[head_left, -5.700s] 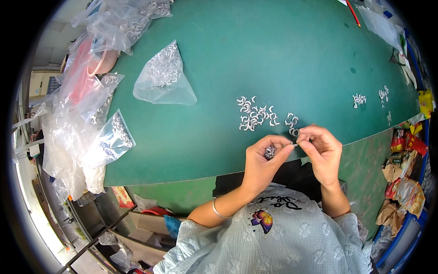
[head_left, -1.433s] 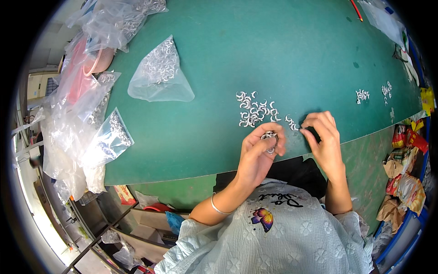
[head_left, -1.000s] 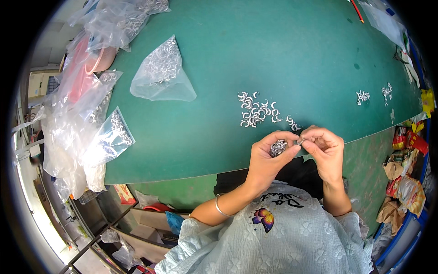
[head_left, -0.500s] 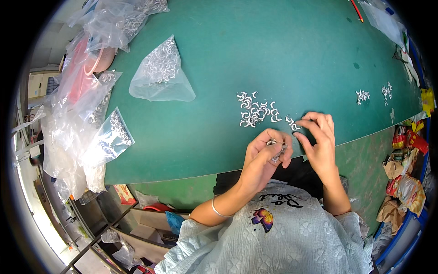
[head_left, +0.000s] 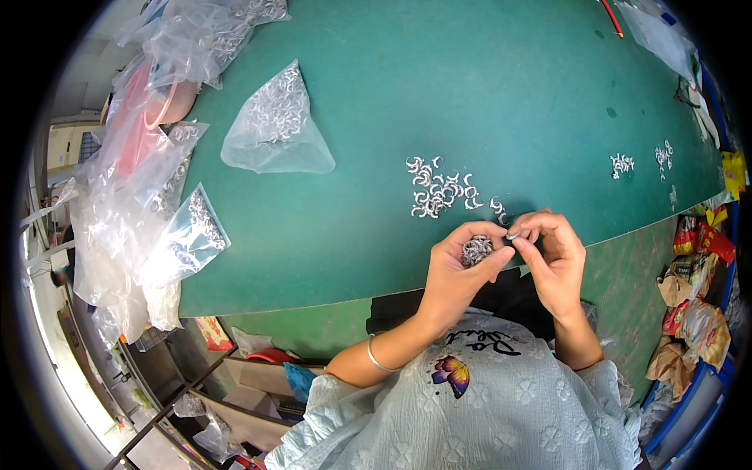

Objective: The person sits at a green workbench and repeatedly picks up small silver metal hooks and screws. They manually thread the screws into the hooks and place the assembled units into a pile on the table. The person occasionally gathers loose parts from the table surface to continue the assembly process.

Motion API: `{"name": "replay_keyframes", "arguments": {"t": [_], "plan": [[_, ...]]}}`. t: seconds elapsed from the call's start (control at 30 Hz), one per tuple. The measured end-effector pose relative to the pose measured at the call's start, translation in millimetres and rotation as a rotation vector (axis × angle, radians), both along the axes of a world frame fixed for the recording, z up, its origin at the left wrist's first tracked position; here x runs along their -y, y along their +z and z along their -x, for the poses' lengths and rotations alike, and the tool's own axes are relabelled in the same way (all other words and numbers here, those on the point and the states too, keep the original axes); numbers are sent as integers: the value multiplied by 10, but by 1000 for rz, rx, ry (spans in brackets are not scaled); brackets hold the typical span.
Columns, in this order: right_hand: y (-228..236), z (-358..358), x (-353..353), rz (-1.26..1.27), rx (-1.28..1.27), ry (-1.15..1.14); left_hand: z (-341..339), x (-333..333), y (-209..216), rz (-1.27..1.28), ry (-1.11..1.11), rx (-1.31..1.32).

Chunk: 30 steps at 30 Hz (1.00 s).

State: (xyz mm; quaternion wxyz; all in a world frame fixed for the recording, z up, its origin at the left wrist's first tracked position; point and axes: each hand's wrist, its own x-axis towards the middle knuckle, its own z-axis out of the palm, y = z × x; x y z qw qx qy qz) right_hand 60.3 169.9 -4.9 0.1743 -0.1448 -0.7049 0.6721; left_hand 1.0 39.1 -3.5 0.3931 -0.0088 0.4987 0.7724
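Observation:
My left hand (head_left: 462,262) is curled around a cluster of small silvery curved metal pieces (head_left: 476,251), which shows between its thumb and fingers. Close against it, my right hand (head_left: 554,254) pinches one small curved metal piece (head_left: 511,236) between thumb and fingertips, by the left hand's fingertips. Just beyond the hands a few loose crescent-shaped pieces (head_left: 498,208) lie on the green table (head_left: 376,102). To their left is a larger scattered pile of the same pieces (head_left: 439,189).
A clear bag of metal pieces (head_left: 278,125) stands left of the pile. More plastic bags (head_left: 117,204) and a pink basket (head_left: 174,103) crowd the left edge. Two small piles (head_left: 622,165) (head_left: 664,157) lie at the right. A red pencil (head_left: 612,19) lies at the far right.
My right hand has drawn back from the few loose pieces to my left hand, carrying a piece. My left hand has turned, showing more of its cluster.

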Motion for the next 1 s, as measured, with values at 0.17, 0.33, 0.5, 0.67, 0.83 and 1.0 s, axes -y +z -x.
{"name": "replay_keyframes", "arguments": {"t": [0.17,0.33,0.5,0.67,0.83,1.0], "plan": [[44,-14,44,31,12,-21,11,-10,2,30,-18,-83],[49,-31,1,-13,7,13,13,14,-39,-60,-79,10],[21,60,-126,-339,83,-47,77,22,-75,-443,-11,369],[-2,124,-69,-840,148,-8,96,73,-103,-442,46,301],[-38,140,6,-949,139,-29,117,90,-82,-432,111,248],[-171,61,-123,-809,88,-16,112,106,-121,-287,115,263]]}}
